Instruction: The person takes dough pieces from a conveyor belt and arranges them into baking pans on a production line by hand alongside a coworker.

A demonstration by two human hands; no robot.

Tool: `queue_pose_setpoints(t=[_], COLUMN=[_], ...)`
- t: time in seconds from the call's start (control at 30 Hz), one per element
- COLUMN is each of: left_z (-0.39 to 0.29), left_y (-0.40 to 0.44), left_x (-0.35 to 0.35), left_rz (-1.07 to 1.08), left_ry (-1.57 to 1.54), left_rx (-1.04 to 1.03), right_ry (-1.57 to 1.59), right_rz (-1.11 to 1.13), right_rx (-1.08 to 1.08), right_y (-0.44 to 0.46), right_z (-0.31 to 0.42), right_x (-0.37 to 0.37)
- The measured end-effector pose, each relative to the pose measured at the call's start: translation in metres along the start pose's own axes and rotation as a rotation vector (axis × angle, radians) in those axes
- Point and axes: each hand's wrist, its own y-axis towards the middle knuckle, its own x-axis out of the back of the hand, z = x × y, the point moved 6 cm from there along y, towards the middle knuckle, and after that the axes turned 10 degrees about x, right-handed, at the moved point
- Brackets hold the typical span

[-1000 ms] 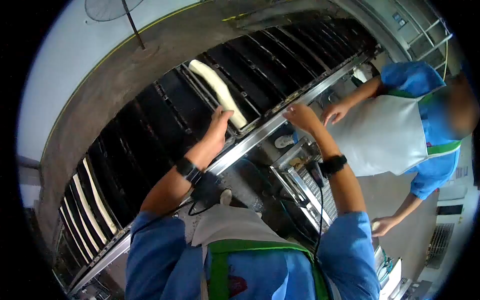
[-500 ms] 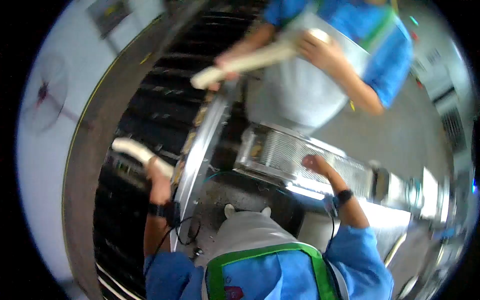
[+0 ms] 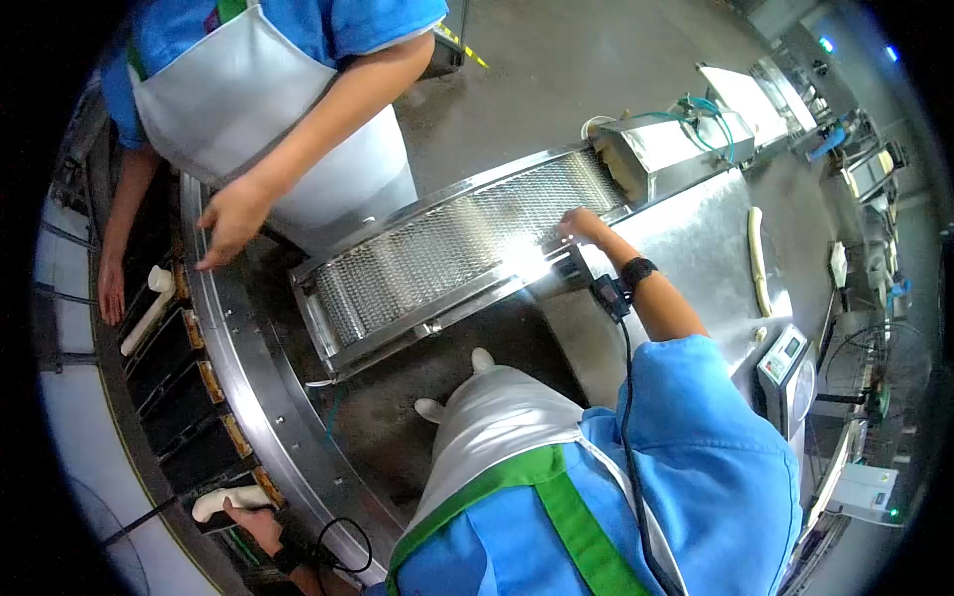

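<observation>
At the lower left, my left hand (image 3: pixel 256 526) grips the near end of a pale dough roll (image 3: pixel 221 501), its thumb along the side. The roll lies at a dark baking pan (image 3: pixel 209 447) in the row beside the metal rail; some fingers are hidden. My right hand (image 3: pixel 584 224) is over the near edge of a wire-mesh conveyor (image 3: pixel 447 253), its fingers curled and no object showing in them. Another dough roll (image 3: pixel 149 313) lies in a pan farther up the row, near a co-worker's hand (image 3: pixel 111 288).
A co-worker in a white apron (image 3: pixel 268 109) stands across the conveyor, one hand (image 3: pixel 237 221) above the curved metal rail (image 3: pixel 238 372). On the steel table (image 3: pixel 686 248) at right lies a long dough strip (image 3: pixel 758 260), near a digital scale (image 3: pixel 782 358).
My view has swung right. My left hand has lowered its dough roll to the pans. The co-worker's dough roll has left their hands; one now lies in a pan beside them.
</observation>
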Motion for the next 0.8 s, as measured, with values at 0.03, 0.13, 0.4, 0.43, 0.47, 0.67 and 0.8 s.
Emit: queue_pose_setpoints(t=[0.03,0.13,0.4,0.43,0.47,0.67,0.8], left_z=[-0.018,-0.059,0.018,0.002,-0.011,-0.042,0.008], left_y=[-0.026,-0.071,0.016,-0.013,-0.034,-0.061,-0.027], left_x=[-0.016,-0.04,0.047,0.021,0.001,-0.041,0.027], left_rz=[-0.056,-0.419,-0.938,-0.989,-1.008,-0.851,-1.256], left_ry=[0.408,0.397,0.798,0.666,0.569,0.984,0.449], left_rx=[-0.329,-0.205,0.207,0.215,0.23,0.144,0.411], right_ry=[0.168,0.097,0.428,0.514,0.771,0.728,0.7], right_rz=[0.017,-0.063,-0.383,-0.386,-0.391,-0.434,-0.394], right_rx=[-0.085,-0.07,-0.288,-0.315,-0.256,-0.394,-0.308], right_y=[-0.001,0.002,-0.007,-0.008,0.002,-0.011,0.018], right_z=[-0.022,-0.06,-0.119,-0.125,-0.146,-0.144,-0.192], right_x=[-0.001,0.006,0.028,0.028,0.017,0.021,0.001])
